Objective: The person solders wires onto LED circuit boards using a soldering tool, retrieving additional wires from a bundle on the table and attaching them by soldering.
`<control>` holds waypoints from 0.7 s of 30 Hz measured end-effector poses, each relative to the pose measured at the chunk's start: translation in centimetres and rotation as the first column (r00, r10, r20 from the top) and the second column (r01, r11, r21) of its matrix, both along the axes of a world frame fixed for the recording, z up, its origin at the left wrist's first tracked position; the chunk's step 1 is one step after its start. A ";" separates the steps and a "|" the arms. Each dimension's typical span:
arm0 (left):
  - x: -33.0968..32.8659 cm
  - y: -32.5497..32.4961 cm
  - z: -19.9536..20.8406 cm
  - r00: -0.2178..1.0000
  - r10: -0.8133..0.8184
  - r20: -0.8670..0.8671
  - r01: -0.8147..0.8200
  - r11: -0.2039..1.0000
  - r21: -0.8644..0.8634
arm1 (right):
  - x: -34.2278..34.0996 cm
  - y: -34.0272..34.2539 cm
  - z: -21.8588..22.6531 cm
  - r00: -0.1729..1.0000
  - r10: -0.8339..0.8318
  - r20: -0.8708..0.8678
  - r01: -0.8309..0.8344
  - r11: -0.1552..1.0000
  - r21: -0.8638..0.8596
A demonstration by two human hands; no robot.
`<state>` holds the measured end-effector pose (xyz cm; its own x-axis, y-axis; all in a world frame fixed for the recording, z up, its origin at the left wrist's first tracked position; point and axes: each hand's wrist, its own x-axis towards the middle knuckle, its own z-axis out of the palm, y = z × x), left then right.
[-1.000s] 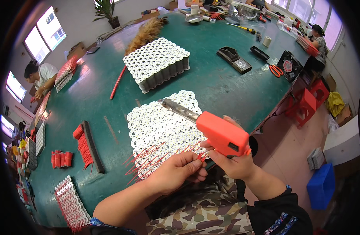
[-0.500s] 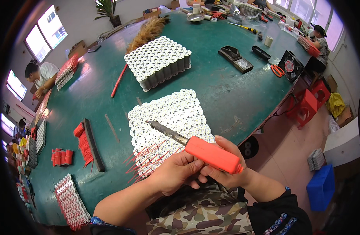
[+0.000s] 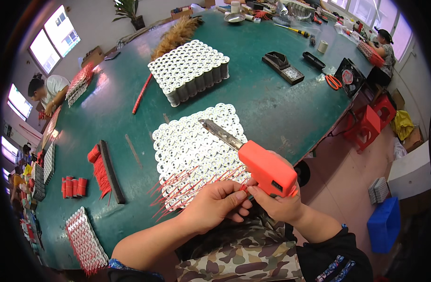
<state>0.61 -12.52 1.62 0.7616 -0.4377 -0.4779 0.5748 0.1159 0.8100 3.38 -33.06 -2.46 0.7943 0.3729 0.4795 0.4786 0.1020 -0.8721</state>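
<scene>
My right hand point(image 3: 282, 205) is closed round the red handle of a soldering iron point(image 3: 268, 168), whose metal barrel points up and left over a battery pack point(image 3: 189, 141). Thin red wires point(image 3: 180, 185) fan out across the pack's near part, several sticking past its left edge. At its near right corner my left hand point(image 3: 216, 205) pinches a small bundle of red wires point(image 3: 243, 187) between thumb and forefinger. The right thumb and fingertips meet the left fingers at these wires. How many wires the left hand holds cannot be made out.
Farther back stands a thick battery pack point(image 3: 192, 68) beside a feathery brown duster point(image 3: 178, 35). A soldering stand point(image 3: 283, 68), orange scissors point(image 3: 333, 82) and a fan point(image 3: 350, 77) lie right. Red wire bundles point(image 3: 74, 187) and a wired pack point(image 3: 85, 239) lie left. Other people sit farther off.
The soldering iron has shifted right and turned, its tip moving right and up over the pack. Red wire ends now show between my fingertips. More red wires show on the pack's near right.
</scene>
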 end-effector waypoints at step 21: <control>-1.7 -0.4 1.2 0.908 -0.149 0.392 0.026 0.953 0.303 | -1.9 0.1 -0.6 0.995 -0.090 0.045 0.093 0.993 -0.069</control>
